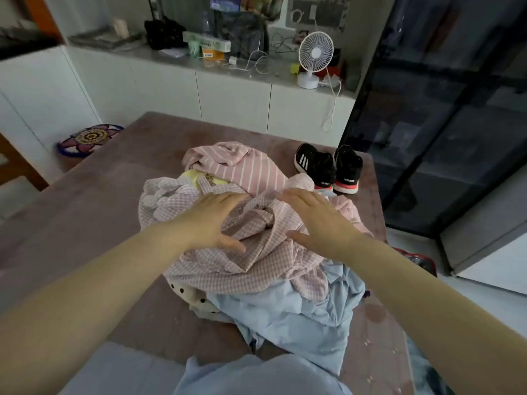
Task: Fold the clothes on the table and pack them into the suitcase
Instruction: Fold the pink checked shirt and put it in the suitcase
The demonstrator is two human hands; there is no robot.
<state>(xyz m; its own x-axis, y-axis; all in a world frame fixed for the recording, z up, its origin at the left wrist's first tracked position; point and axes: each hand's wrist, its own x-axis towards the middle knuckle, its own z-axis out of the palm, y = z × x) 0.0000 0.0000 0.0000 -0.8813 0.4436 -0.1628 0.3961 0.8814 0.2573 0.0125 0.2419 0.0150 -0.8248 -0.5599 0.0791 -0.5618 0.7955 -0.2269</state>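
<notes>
A heap of clothes lies in the middle of the brown table [94, 212]. On top is a pink checked shirt [256, 260]. Behind it lies a pink striped garment [245, 166], with a bit of yellow cloth [196, 175] between them. A light blue shirt [288, 315] spills toward the near edge, and a cream piece with black dots [194, 295] pokes out at the left. My left hand [211, 220] and my right hand [319, 220] lie flat with spread fingers on the checked shirt. No suitcase is in view.
A pair of black sneakers [328, 169] stands on the table's far right. Behind the table runs a white cabinet counter with a small white fan [313, 58], cables and clutter. A patterned stool [88, 138] stands at the left, a dark glass wall at the right.
</notes>
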